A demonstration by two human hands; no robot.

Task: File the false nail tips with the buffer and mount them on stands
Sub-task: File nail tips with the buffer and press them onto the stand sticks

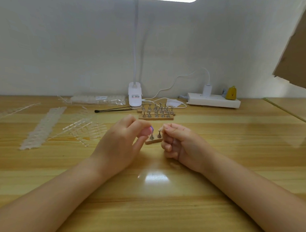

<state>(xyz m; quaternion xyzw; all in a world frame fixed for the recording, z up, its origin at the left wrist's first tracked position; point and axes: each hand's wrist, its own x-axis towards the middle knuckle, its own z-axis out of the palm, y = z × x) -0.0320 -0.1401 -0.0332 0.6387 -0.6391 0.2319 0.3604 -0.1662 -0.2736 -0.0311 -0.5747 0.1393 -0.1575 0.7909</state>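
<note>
Buffer: the pink buffer [147,131] was gripped in the left hand [120,146], its striped end pointing right toward the small stand; most of its length was hidden, so its long axis could not be told.
Left fingers: curled round the buffer.
Nail tip: a small clear tip [161,130] was pinched by the right hand [179,144], just above the right peg.
Right fingers: thumb and forefinger pinching, the others curled under.
Small stand: a wooden base [153,141] with two upright metal pegs lay on the surface [163,203] between the hands.
Behind: more peg stands [156,112], a clip lamp [135,96], a power strip [213,101].
Left side: clear strips of nail tips [42,127].
</note>
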